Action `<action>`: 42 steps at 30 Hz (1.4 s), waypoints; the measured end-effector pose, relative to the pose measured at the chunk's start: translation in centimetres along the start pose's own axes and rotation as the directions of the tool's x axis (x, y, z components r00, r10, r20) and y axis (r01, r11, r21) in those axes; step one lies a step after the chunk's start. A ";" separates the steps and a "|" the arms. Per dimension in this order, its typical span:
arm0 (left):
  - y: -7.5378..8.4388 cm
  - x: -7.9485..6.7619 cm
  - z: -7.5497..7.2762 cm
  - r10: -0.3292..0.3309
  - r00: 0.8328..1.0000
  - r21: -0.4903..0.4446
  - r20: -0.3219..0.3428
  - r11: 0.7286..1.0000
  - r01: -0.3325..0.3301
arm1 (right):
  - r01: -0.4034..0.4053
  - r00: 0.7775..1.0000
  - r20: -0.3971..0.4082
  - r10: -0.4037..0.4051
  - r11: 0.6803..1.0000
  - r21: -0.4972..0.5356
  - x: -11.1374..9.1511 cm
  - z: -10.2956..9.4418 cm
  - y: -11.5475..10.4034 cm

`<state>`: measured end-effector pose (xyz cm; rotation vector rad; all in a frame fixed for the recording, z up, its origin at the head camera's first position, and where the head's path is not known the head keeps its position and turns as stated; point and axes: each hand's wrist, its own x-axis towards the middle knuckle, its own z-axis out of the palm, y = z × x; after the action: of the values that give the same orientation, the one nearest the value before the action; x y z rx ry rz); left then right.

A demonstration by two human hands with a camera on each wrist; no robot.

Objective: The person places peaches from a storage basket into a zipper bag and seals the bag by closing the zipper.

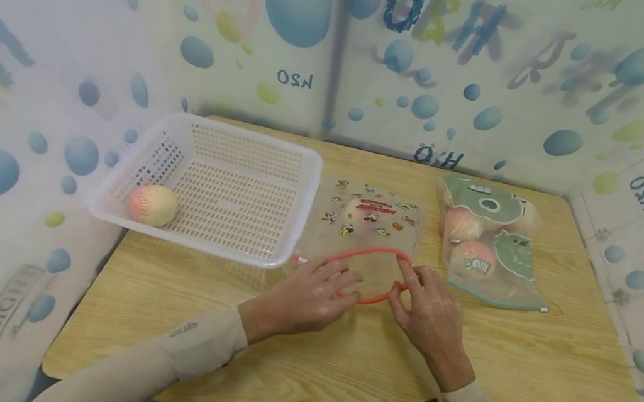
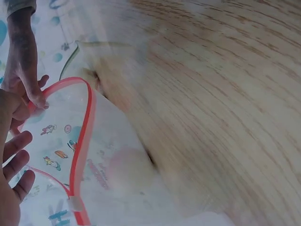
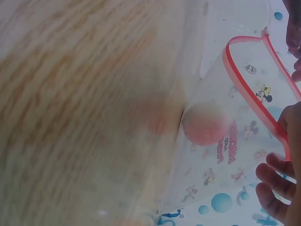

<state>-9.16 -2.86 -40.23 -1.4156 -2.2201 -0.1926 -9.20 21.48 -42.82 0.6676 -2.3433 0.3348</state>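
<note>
A clear zip bag (image 1: 368,220) with cartoon prints lies mid-table, its red-edged mouth spread apart. One peach-like pink and cream ball (image 3: 205,124) shows through its film. My left hand (image 1: 311,293) is over the left part of the mouth, fingers loosely bent at the red rim. At the right end, my right hand (image 1: 429,310) pinches the rim, with index finger at the far edge and thumb at the near edge. The left wrist view shows the zip's pale slider (image 2: 75,203) at the end of the rim.
A white plastic basket (image 1: 297,224) stands at the left, with one similar ball (image 1: 153,205) in its near left corner. To the right lies a second zip bag (image 1: 510,295), green-printed and teal-edged, with several such balls. A printed curtain (image 1: 364,103) hangs behind the table (image 1: 564,371).
</note>
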 end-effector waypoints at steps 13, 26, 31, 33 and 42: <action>-0.4 -0.6 -0.2 0.025 0.991 0.013 -0.131 1.000 -0.023 | -0.017 0.998 -0.060 0.017 1.000 0.003 0.5 -0.2 0.1; -1.7 -1.3 -1.4 -0.010 0.970 -0.053 -0.243 0.999 -0.003 | -0.036 0.998 -0.057 0.037 0.999 0.004 0.6 -0.1 0.3; -2.9 -1.6 -2.1 -0.039 0.956 -0.033 -0.290 0.999 0.030 | -0.030 0.996 -0.078 0.030 1.000 0.000 0.6 -0.2 0.3; -3.5 -1.6 -2.6 -0.061 0.963 -0.025 -0.264 0.998 0.056 | -0.030 0.996 -0.078 0.030 1.000 0.001 0.6 -0.3 0.3; -8.3 -2.8 -5.6 -0.300 0.954 0.016 0.025 0.954 0.299 | -0.029 0.996 -0.079 0.029 1.000 0.006 0.7 -0.2 0.3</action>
<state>-13.60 -10.99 -35.52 -1.0736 -2.4468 -0.2636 -9.69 21.51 -42.19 0.6123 -2.2798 0.3729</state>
